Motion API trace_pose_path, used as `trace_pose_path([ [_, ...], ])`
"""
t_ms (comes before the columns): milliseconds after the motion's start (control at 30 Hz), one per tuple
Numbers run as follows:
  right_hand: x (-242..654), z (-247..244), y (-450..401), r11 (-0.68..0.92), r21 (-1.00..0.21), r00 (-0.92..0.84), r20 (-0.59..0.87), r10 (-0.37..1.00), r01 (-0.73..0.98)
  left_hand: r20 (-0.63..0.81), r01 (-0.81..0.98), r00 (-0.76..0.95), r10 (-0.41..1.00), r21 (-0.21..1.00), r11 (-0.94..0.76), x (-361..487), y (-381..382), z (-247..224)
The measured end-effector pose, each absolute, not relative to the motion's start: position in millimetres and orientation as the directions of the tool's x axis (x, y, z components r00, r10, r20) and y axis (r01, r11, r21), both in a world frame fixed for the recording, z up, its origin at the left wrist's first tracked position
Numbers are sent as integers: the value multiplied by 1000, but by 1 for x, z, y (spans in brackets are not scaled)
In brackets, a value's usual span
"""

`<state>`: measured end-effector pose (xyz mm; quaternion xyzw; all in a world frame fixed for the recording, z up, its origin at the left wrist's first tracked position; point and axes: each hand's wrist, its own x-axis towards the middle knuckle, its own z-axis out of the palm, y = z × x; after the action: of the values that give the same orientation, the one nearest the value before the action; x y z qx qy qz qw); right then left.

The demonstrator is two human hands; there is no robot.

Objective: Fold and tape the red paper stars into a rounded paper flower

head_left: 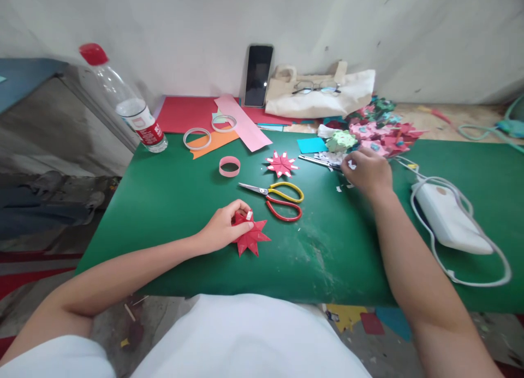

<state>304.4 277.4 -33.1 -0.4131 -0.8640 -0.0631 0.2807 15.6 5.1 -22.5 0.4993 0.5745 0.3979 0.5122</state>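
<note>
My left hand [229, 225] pinches a red folded-paper star [251, 239] by its upper left side, just over the green tabletop. A small white strip [249, 215] shows on the star by the fingertips. Further back lies a second red paper star [282, 164] with white tabs on its points. Between them rest scissors [266, 191] with one yellow and one red handle, blades pointing left. My right hand [366, 173] is closed, fingers curled down among white paper scraps [333, 157]. What it grips is hidden. A slim metal tool [317, 161] reaches left from beside its fingers.
Tape rings [229, 167] and coloured paper sheets [184, 113] lie at the left and back. A bottle [141, 121] stands at the left edge. Paper flowers [385, 135], a cloth bag [323, 94] and a propped phone [258, 75] line the back. A corded white device [450, 217] lies right.
</note>
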Motion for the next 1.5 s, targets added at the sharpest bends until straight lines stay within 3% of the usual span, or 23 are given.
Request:
trace_pose_path([
  [167, 299, -35, 273, 599, -67, -488, 511, 707, 798, -191, 152, 16, 981, 971, 187, 16, 5, -20],
  [333, 272, -21, 240, 691, -74, -568, 511, 646, 719, -180, 138, 50, 982, 975, 172, 15, 6, -23],
  [433, 243, -14, 199, 812, -131, -689, 463, 558, 569, -202, 145, 69, 977, 971, 191, 14, 6, -27],
  [533, 216, -10, 151, 914, -331, -821, 436, 370, 236, -211, 172, 85, 974, 966, 195, 15, 7, -27],
  [667, 195, -12, 107, 952, -304, -887, 426, 180, 47, -190, 233, 136, 972, 960, 155, 15, 8, -24],
  [867, 189, -19, 97, 986, -169, -886, 455, 85, 8, -182, 219, 168, 969, 965, 143, 16, 7, -23],
  [1100, 190, -17, 97, 991, -100, -889, 441, 123, 88, -239, 42, 40, 970, 970, 237, 21, 6, -24],
  [1300, 189, -22, 94, 992, -74, -912, 392, 122, 101, -221, 90, 22, 975, 972, 219, 24, 5, -25],
  [1500, 185, -25, 91, 993, 40, -872, 482, 80, 113, -192, 190, 3, 981, 964, 188, 22, 6, -23],
])
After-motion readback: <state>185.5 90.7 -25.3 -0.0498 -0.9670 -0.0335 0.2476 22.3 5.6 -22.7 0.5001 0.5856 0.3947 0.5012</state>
